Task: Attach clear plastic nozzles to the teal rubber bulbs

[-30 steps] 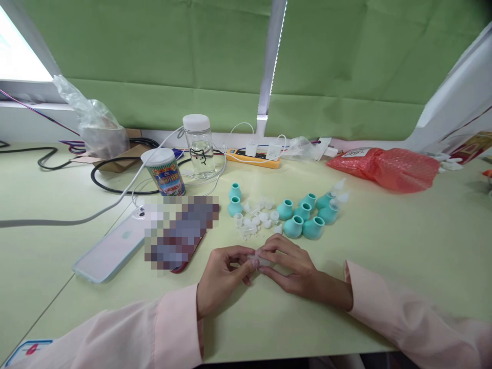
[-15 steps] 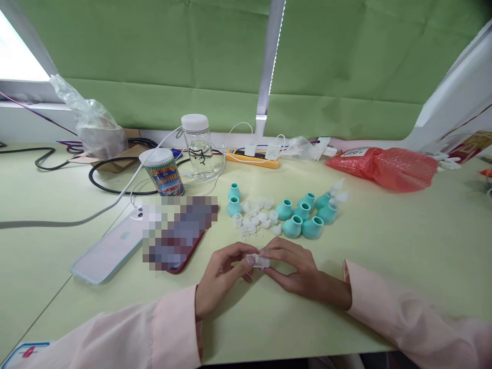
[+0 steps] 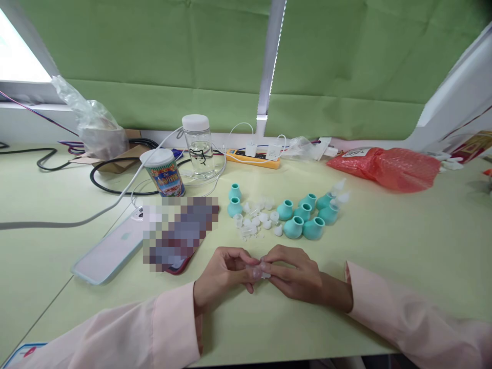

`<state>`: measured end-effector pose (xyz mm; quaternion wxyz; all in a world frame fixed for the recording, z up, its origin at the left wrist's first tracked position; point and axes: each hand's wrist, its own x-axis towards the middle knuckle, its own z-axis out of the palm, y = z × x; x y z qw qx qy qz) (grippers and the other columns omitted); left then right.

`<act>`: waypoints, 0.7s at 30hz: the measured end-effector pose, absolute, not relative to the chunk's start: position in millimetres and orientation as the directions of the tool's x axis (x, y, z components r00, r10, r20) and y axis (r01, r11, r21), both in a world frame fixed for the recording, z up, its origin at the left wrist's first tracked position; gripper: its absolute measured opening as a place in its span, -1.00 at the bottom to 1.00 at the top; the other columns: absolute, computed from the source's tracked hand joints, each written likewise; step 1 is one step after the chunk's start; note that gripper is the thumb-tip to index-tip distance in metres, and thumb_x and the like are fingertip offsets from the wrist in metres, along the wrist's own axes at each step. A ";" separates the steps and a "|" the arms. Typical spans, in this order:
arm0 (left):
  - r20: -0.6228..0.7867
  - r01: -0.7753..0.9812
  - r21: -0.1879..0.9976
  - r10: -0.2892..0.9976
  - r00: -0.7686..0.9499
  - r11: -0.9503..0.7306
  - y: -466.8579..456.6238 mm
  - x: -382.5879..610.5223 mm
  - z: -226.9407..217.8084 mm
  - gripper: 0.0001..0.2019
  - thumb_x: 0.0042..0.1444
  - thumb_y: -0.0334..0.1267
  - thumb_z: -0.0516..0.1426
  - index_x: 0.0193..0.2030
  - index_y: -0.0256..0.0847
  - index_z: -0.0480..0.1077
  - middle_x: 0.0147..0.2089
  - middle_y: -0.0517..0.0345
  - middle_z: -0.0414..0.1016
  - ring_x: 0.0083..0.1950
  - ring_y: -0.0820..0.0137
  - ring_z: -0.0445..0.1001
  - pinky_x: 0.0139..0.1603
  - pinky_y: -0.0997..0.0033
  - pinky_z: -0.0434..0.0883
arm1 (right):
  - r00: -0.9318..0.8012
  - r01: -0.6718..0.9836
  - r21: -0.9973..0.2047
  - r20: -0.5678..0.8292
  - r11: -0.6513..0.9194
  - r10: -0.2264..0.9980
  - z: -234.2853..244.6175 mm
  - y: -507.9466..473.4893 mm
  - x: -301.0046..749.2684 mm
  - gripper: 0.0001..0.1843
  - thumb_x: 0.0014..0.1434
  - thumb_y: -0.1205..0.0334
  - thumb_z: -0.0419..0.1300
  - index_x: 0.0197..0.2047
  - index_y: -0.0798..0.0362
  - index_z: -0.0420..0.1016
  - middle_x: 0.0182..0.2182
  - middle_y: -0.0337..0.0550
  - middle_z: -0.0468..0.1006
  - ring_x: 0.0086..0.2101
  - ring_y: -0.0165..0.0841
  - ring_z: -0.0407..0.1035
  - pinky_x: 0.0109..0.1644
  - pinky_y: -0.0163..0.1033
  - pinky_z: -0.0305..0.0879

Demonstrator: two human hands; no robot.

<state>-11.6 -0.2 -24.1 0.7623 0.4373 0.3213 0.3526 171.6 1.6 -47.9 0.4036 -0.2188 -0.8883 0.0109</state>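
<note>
Between my two hands, a small translucent plastic piece [image 3: 265, 275] is mostly covered by fingers. My left hand [image 3: 226, 271] pinches it from the left with thumb and forefinger. From the other side, the fingertips of my right hand [image 3: 298, 271] close on the same piece. Beyond the hands lies a cluster of small clear and white plastic parts [image 3: 263, 218], cups, caps and tiny beads among them. Teal rubber bulbs [image 3: 294, 227] with open necks stand in a group to the right of it, and a teal bulb [image 3: 234, 207] stands with another at its left. Two bulbs at the far right carry clear pointed tips [image 3: 342, 196].
On the left lie a pale phone [image 3: 111, 251] and a dark, red-edged phone [image 3: 186, 233]. Behind them are a printed paper cup [image 3: 167, 177], a water bottle [image 3: 200, 154] and loose cables. An orange power strip [image 3: 253, 160] and a red bubble-wrap bag [image 3: 395, 169] lie along the back.
My fingers have closed further around the translucent piece, hiding more of it. Both hands have shifted slightly towards me; the bulbs and loose parts stay put.
</note>
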 end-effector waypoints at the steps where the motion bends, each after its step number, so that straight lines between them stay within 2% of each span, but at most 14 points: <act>1: -0.175 -0.269 0.890 0.819 0.546 0.369 0.0 -11.6 -24.4 -0.83 -0.24 -0.33 0.27 -0.54 -0.35 0.38 -0.50 0.11 0.45 -0.57 0.53 0.35 -0.54 0.48 0.33 | -0.574 0.379 -0.191 0.718 0.906 0.392 -48.5 1.7 172.4 -0.60 -0.01 0.46 0.13 -0.09 -0.05 0.26 -0.36 -0.22 0.45 -0.38 -0.49 0.33 -0.38 -0.39 0.32; 8: -0.240 -0.241 0.874 0.807 0.540 0.421 0.8 -13.2 -21.8 -0.77 -0.18 -0.28 0.25 -0.36 -0.39 0.46 -0.46 0.02 0.48 -0.53 0.46 0.41 -0.42 0.39 0.37 | -0.517 0.394 -0.175 0.769 0.902 0.375 -49.5 3.4 172.8 -0.55 -0.07 0.50 0.18 -0.08 -0.02 0.29 -0.36 -0.17 0.45 -0.37 -0.43 0.31 -0.36 -0.32 0.34; 11: -0.234 -0.236 0.884 0.820 0.522 0.403 0.6 -13.6 -21.6 -0.78 -0.18 -0.28 0.25 -0.37 -0.39 0.47 -0.48 0.02 0.48 -0.54 0.46 0.40 -0.43 0.39 0.37 | -0.517 0.393 -0.176 0.770 0.903 0.375 -48.0 3.5 171.5 -0.55 -0.06 0.50 0.17 -0.08 -0.03 0.30 -0.36 -0.17 0.45 -0.36 -0.42 0.31 -0.36 -0.30 0.35; 18: -0.201 -0.307 0.852 0.806 0.557 0.425 2.3 -14.2 -25.6 -0.75 -0.03 -0.22 0.14 -0.34 -0.42 0.48 -0.45 -0.02 0.46 -0.47 0.44 0.39 -0.42 0.42 0.37 | -0.476 0.395 -0.225 0.779 0.891 0.407 -47.2 4.7 169.2 -0.64 -0.08 0.49 0.20 -0.16 0.05 0.34 -0.40 -0.15 0.46 -0.38 -0.42 0.33 -0.38 -0.33 0.34; 21: -0.210 -0.301 0.851 0.803 0.557 0.431 2.7 -13.9 -25.0 -0.77 -0.06 -0.24 0.17 -0.33 -0.42 0.47 -0.43 -0.03 0.46 -0.46 0.43 0.39 -0.40 0.41 0.37 | -0.477 0.387 -0.214 0.786 0.897 0.393 -48.5 6.1 169.5 -0.64 -0.08 0.48 0.20 -0.16 0.05 0.34 -0.40 -0.16 0.46 -0.38 -0.42 0.32 -0.37 -0.30 0.35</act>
